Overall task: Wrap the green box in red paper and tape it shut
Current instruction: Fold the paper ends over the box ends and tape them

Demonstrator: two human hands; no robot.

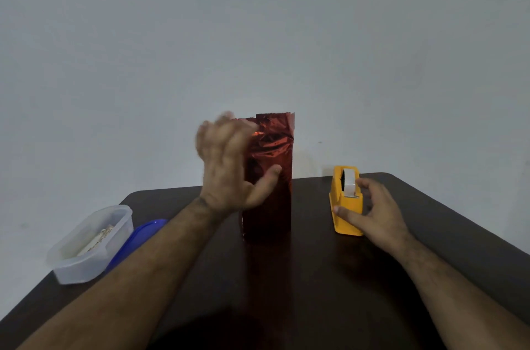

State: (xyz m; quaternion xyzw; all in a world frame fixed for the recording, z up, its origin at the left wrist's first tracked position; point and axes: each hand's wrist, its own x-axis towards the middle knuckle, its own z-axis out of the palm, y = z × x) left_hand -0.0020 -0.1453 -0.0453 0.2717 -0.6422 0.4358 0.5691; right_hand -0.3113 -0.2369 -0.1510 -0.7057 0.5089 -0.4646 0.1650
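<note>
Hands on show: the left hand (229, 161), blurred, is spread wide against the left side of the tall upright parcel in shiny, crinkled red paper (271, 177), thumb on its near face. The green box itself is hidden under the wrap, and the paper's top edge stands up open. Off to the right, the right hand (372, 213) curls round the yellow plastic tape dispenser (345, 203), thumb at its near end, fingers by the white tape roll. Left of the left forearm sit a clear plastic tub (91, 243) and a blue lid (140, 235) on the dark table (315, 278).
</note>
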